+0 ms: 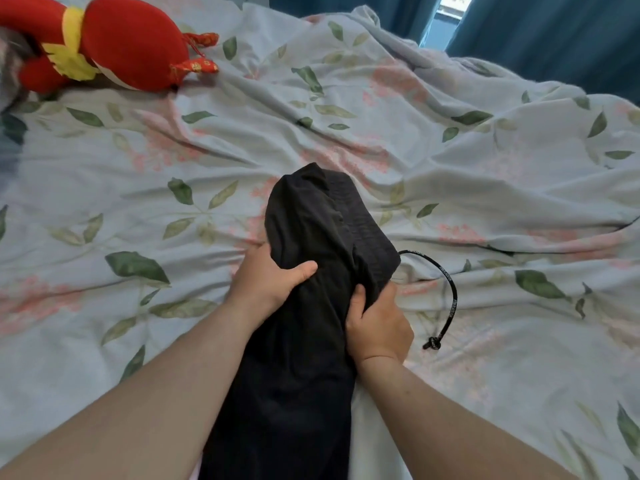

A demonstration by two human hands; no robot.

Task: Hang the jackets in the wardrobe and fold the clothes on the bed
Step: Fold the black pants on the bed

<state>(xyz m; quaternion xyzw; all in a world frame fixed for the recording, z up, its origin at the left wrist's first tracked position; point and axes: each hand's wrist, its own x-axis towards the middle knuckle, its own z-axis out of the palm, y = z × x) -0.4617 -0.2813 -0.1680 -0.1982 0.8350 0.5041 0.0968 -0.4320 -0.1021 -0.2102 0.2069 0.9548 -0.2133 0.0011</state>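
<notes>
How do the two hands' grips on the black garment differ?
The left hand grips the garment farther up, thumb across its front; the right hand grips nearer the body. The left holds the left edge; the right bunches the right edge beside the drawstring. Both clutch the same garment.

home bedroom, floral bedspread (450,161), plush toy (114,43), curtains (554,32)

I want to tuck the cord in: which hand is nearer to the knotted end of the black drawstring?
Right. The right hand grips the black garment just left of the knotted end; the left hand grips it farther left.
</notes>
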